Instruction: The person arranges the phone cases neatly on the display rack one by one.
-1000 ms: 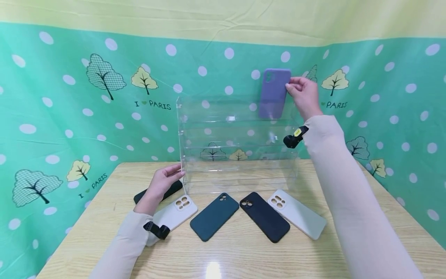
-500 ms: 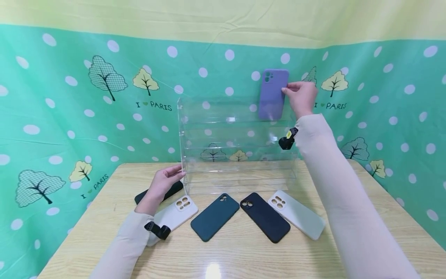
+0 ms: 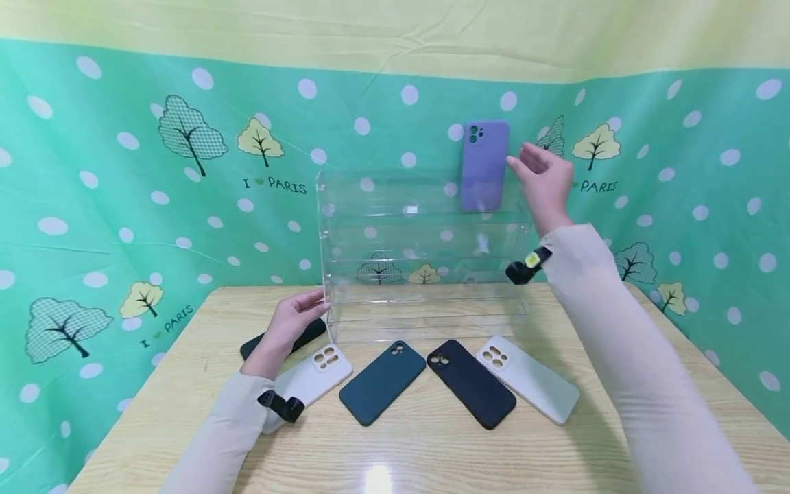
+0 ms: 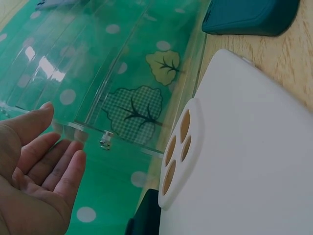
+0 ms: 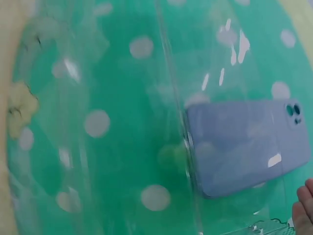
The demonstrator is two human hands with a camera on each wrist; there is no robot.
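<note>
A purple phone case point(image 3: 484, 168) stands upright in the top tier of a clear acrylic display rack point(image 3: 426, 237), at its right end. My right hand point(image 3: 546, 180) is just right of the case, fingers relaxed and holding nothing, a small gap from the case's edge. The right wrist view shows the purple case point(image 5: 247, 147) behind the clear front strip, fingertips point(image 5: 304, 205) at the lower right. My left hand point(image 3: 295, 321) rests its fingertips against the rack's left side panel. In the left wrist view those fingers point(image 4: 63, 171) are loosely bent at the panel.
On the wooden table point(image 3: 432, 460) before the rack lie a white case point(image 3: 308, 384), a dark green case point(image 3: 382, 384), a black case point(image 3: 472, 384) and another white case point(image 3: 537, 384). Another dark case point(image 3: 308, 334) lies behind my left wrist. A patterned green cloth point(image 3: 92, 226) hangs behind.
My right hand has let go of the purple case and drawn back slightly to the right. The case now stands on its own, a little straighter. My left hand stays put.
</note>
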